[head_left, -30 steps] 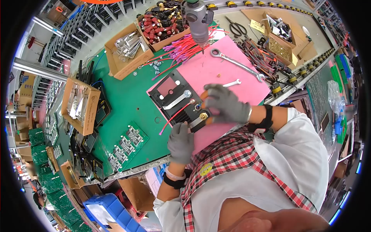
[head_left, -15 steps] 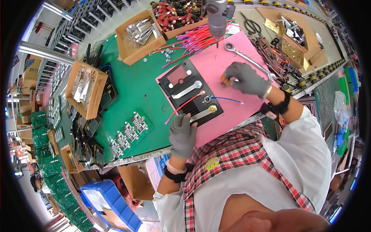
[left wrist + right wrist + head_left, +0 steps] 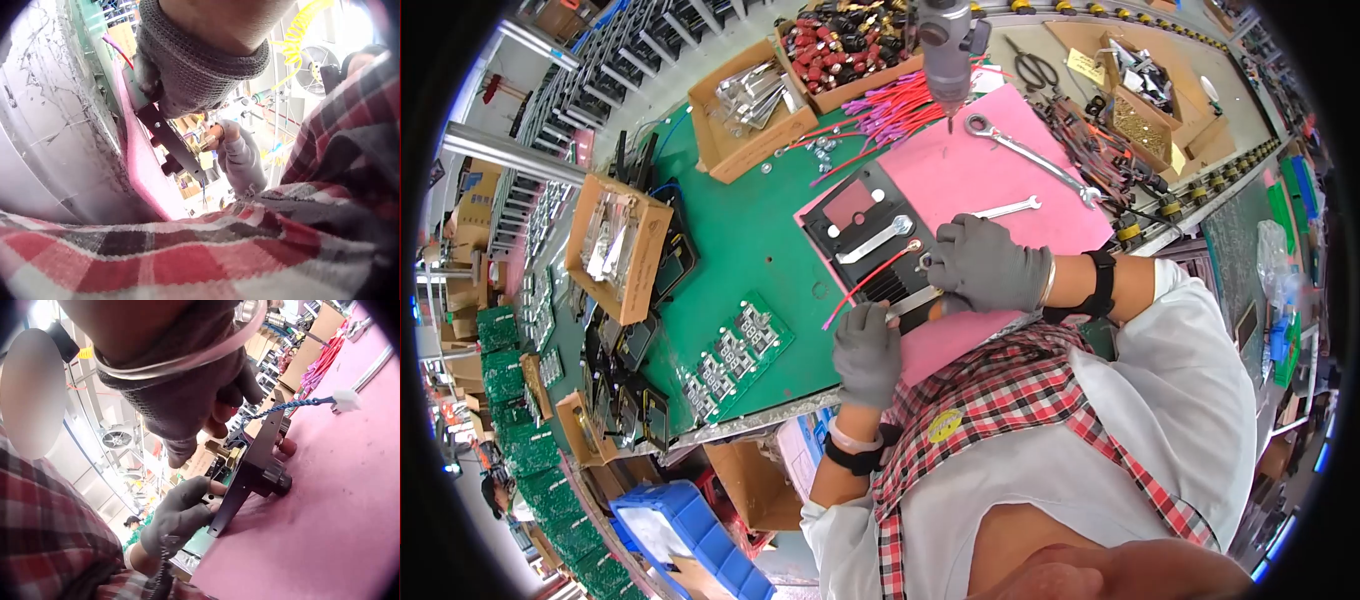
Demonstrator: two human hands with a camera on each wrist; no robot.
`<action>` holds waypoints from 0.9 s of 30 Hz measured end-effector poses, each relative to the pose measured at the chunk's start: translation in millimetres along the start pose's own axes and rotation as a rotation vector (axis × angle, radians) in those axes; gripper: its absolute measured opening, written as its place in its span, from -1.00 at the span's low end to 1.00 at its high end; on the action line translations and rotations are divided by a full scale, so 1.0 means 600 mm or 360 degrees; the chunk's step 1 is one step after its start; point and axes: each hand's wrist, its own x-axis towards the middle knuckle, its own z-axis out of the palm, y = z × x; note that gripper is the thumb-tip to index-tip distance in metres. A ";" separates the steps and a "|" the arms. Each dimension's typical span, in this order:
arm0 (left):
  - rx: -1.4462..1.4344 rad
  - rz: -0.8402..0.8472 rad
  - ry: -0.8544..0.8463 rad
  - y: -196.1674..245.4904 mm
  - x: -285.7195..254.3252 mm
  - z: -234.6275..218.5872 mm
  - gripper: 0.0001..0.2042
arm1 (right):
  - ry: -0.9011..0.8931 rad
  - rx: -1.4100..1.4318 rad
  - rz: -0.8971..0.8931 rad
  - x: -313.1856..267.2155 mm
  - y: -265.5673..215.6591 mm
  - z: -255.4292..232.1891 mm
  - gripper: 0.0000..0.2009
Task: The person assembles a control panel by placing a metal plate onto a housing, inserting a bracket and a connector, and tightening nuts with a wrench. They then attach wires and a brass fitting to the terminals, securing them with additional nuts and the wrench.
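Observation:
A black panel (image 3: 880,215) with metal strips and a red wire (image 3: 870,285) lies on a pink mat (image 3: 1040,150). My left hand (image 3: 867,350) holds its near left edge, fingertips on the end of a metal strip (image 3: 915,300). My right hand (image 3: 995,265) is over the panel's right side, its fingers curled round the upright end of a brass bolt (image 3: 219,450). A twisted blue wire (image 3: 294,406) with a white connector runs from the panel below that hand. Dark knobs (image 3: 275,480) show on the panel's underside.
A ratchet wrench (image 3: 1035,160) and a smaller wrench (image 3: 1010,208) lie on the mat. An electric screwdriver (image 3: 947,60) hangs above. Cartons of metal strips (image 3: 750,95) and red parts (image 3: 830,60) stand behind, near loose red wires (image 3: 895,110). Circuit boards (image 3: 735,355) lie left.
My right hand pulled back to the right over the mat half a second ago, then returned to the brass bolt, covering the blue wire in the head view. My left hand stays at the panel.

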 end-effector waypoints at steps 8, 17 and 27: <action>-0.0045 0.0149 -0.0015 0.000 -0.002 -0.002 -0.85 | 0.0698 0.0430 0.0060 -0.044 0.010 0.032 -0.65; 0.0054 0.0060 -0.0047 -0.001 -0.010 0.005 -0.82 | 0.0625 0.0426 -0.0090 -0.035 0.014 0.071 -0.68; 0.0043 0.0092 -0.0015 -0.004 -0.010 0.010 -0.83 | 0.0925 0.0406 0.0005 -0.039 0.016 0.069 -0.64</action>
